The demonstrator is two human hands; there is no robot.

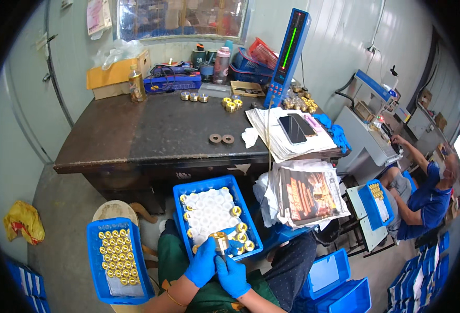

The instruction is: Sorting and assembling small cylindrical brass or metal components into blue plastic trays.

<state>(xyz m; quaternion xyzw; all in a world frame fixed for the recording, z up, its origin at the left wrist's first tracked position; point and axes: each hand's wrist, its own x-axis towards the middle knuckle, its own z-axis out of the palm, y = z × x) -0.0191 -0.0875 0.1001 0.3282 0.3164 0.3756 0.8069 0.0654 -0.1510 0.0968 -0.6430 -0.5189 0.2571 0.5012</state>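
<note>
Both hands wear blue gloves and meet above my lap. With its fingers wrapped round it, my left hand (203,263) grips a gold-coloured metal ring (219,239). Just below the ring, my right hand (232,277) is closed on a grey metal cylindrical tool (221,254), whose upper end meets the ring; how far it goes inside is hidden. Behind the hands a blue bin (179,195) contains a white moulded liner with several gold rings, mostly at its sides. On a stool at the left, another blue bin (93,261) carries rows of similar rings.
On the dark table (162,130) stand a blue column gauge (287,57) with a green light bar, two brown rings (221,139), several metal rings and a phone (292,129) on papers. Newspapers (308,193) lie right of the bin. A seated co-worker (428,198) is at the right.
</note>
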